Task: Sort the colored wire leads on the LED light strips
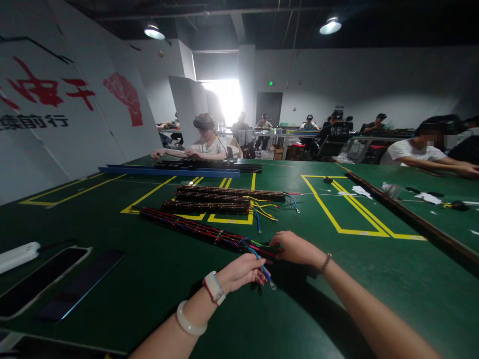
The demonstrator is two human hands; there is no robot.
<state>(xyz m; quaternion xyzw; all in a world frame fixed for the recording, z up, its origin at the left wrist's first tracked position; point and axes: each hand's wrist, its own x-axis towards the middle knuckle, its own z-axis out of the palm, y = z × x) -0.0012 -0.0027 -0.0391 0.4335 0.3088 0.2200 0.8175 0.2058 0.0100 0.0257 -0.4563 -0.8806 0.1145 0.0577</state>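
Note:
A long dark wiring strip (190,229) with red and blue wires lies slantwise on the green table (149,294). At its right end, my left hand (243,271) has its fingers closed round a blue cable (265,271) that ends in a metal ring lug. My right hand (299,252) pinches the red and green wires (264,248) at the same end. Behind them lie more dark wiring strips (209,205), with yellow cables (265,212) and blue cables ending in ring lugs on their right.
Two phone-like slabs (84,284) and a white device (18,257) lie at left. Blue and black rails (172,171) stand before a seated person (207,139). A long dark bar (404,214) and paper scraps (362,192) are at right, near another person (419,149).

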